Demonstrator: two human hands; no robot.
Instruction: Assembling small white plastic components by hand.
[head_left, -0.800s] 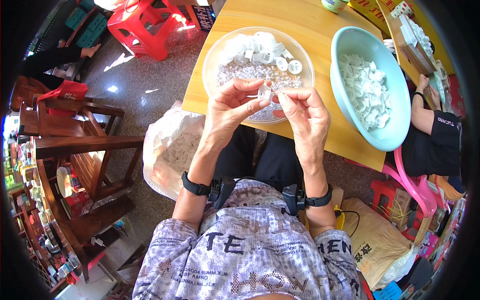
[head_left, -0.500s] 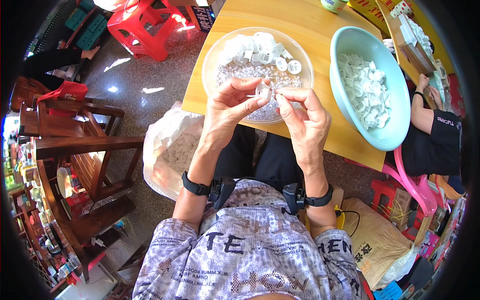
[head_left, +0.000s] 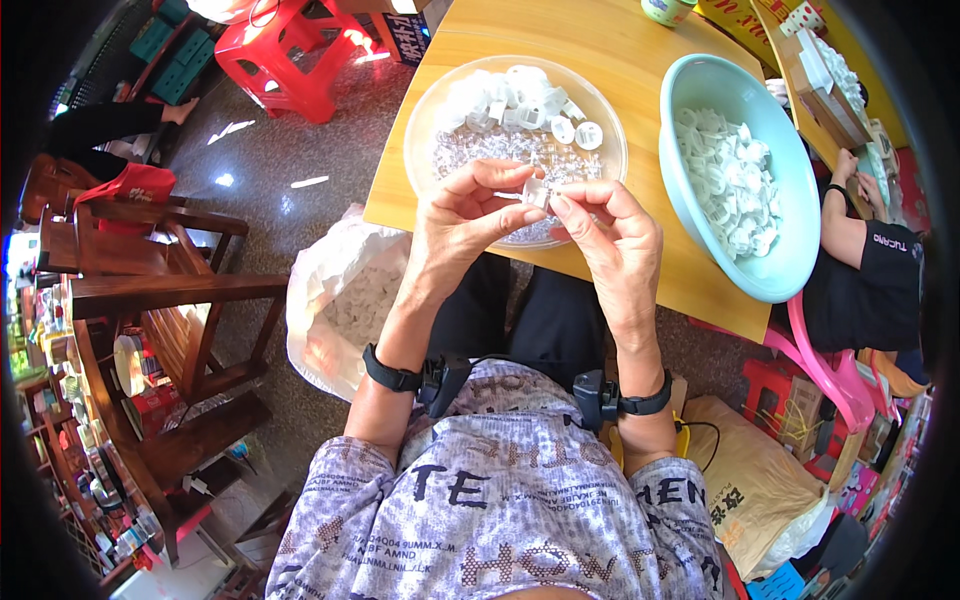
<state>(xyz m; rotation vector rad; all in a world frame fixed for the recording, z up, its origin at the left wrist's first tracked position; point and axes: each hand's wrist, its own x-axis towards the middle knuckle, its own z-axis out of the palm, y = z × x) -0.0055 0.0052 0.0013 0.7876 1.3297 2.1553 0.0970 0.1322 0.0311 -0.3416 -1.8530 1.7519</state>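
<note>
dark letters I see on the shirt [head_left: 500, 490] below the left hand [head_left: 470, 208], pale ones on a co-worker's sleeve [head_left: 890, 262] right of the right hand [head_left: 615, 235], dark characters on a sack [head_left: 755, 490] lower right, lettering on a box [head_left: 408, 36] and yellow panel [head_left: 742, 14] beyond both hands

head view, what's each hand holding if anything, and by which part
The left hand pinches a small white piece by its outer edges. The right hand is close beside it; whether it holds anything cannot be told.
</note>
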